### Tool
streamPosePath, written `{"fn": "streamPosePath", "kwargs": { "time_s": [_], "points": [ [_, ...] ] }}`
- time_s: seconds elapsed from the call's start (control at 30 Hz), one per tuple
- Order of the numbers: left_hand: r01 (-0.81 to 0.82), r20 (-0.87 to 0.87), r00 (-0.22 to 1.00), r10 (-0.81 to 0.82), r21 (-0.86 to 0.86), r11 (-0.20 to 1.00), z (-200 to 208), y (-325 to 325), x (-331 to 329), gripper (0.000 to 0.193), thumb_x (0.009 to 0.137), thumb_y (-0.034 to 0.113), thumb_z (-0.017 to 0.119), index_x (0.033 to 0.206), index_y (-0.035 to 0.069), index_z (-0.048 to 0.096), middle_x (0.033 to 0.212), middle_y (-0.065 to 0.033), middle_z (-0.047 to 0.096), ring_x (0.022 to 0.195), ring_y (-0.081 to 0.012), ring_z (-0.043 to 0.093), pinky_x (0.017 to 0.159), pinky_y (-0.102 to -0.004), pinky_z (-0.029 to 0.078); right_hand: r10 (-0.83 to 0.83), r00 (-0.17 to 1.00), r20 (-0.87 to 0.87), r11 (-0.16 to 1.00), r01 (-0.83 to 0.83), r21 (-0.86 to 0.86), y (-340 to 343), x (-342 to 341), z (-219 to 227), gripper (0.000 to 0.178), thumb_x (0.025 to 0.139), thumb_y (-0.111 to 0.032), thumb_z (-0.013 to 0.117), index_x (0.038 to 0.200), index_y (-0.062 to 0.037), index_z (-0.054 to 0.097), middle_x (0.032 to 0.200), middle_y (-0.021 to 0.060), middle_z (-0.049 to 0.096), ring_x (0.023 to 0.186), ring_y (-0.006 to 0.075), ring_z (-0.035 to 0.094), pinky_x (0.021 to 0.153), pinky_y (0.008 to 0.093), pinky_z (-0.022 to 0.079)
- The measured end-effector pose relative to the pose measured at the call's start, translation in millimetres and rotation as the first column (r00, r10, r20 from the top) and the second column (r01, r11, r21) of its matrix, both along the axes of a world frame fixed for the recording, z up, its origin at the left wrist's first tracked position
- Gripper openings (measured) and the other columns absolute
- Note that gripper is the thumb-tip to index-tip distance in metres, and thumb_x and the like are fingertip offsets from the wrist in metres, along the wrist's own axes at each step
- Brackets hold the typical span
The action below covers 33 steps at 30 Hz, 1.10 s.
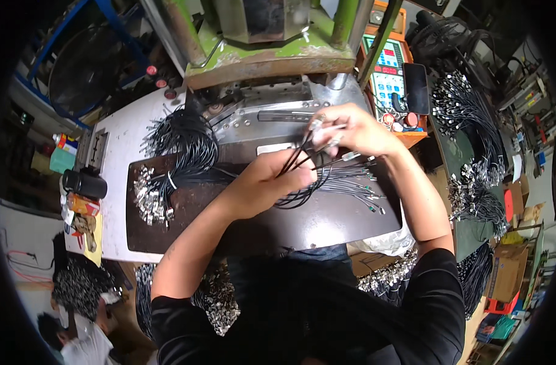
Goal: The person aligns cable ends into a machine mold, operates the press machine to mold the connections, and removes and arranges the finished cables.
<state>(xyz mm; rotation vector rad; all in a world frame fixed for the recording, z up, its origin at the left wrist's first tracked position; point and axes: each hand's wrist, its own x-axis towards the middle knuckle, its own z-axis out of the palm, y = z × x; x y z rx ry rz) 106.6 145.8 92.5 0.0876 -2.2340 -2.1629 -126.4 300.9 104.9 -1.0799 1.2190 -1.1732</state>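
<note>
Several thin black cables (297, 199) hang looped in my left hand (272, 179), whose fingers and thumb are closed round them over the dark board (259, 228). Just above and to the right, my right hand (354, 131) pinches the metal-tipped ends of these cables; motion blurs the fingertips a little. Under and beside my hands, a spread of grey-black cables (345, 182) lies with its small connectors pointing right. A tied bundle with silvery connectors (151, 198) rests on the board's left side, and a thicker black cable bundle (183, 134) lies behind it.
A green press (272, 58) with metal tooling (238, 115) stands straight ahead. At its right is an orange control box (384, 67) with a phone (416, 88). More cable bundles (466, 115) fill the right-hand table. A black bottle (84, 184) stands left; another person (86, 347) is at lower left.
</note>
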Motion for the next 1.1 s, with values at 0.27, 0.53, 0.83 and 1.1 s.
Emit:
{"fn": "streamPosePath", "kwargs": {
  "time_s": [0.27, 0.53, 0.83, 1.1],
  "points": [
    [-0.777, -0.281, 0.592, 0.755, -0.451, 0.441, 17, -146, 81, 0.049, 0.114, 0.041, 0.048, 0.126, -0.002, 0.066, 0.115, -0.0170, 0.072, 0.093, -0.0299, 0.070, 0.090, -0.0399, 0.054, -0.676, 0.481, -0.558, 0.660, 0.732, -0.169, 131, -15, -39, 0.030, 0.101, 0.000, 0.060, 0.129, 0.0026, 0.069, 0.107, 0.0080, 0.072, 0.089, 0.0148, 0.065, 0.079, 0.0254, 0.053],
    [-0.387, -0.384, 0.922, 0.051, -0.916, 0.104, -28, -95, 54, 0.027, 0.097, 0.018, 0.072, 0.120, 0.004, 0.071, 0.130, -0.0118, 0.069, 0.121, -0.0320, 0.063, 0.114, -0.0486, 0.044, -0.170, 0.154, -0.973, 0.772, 0.635, -0.034, 158, -20, -71, 0.034, 0.095, 0.004, 0.061, 0.128, 0.0008, 0.069, 0.110, 0.0154, 0.071, 0.097, 0.0322, 0.068, 0.089, 0.0375, 0.055],
    [-0.506, -0.467, 0.858, 0.214, -0.696, 0.509, -41, -52, -13, 0.021, 0.099, 0.015, 0.068, 0.114, 0.002, 0.074, 0.126, -0.0122, 0.072, 0.115, -0.0303, 0.067, 0.106, -0.0424, 0.048, -0.324, 0.295, -0.899, 0.944, 0.165, -0.286, 41, 4, -57, 0.027, 0.100, -0.014, 0.068, 0.122, 0.0006, 0.070, 0.110, 0.0139, 0.069, 0.092, 0.0306, 0.064, 0.089, 0.0394, 0.052],
    [-0.483, -0.500, 0.864, 0.063, -0.787, 0.384, -60, 18, -37, 0.020, 0.095, 0.019, 0.073, 0.107, 0.004, 0.071, 0.099, -0.0131, 0.064, 0.088, -0.0286, 0.061, 0.080, -0.0398, 0.054, -0.005, 0.638, -0.770, 0.978, 0.165, 0.130, 6, -10, -36, 0.024, 0.100, -0.017, 0.072, 0.113, 0.0029, 0.070, 0.104, 0.0103, 0.070, 0.089, 0.0214, 0.061, 0.089, 0.0337, 0.049]
  ]
}}
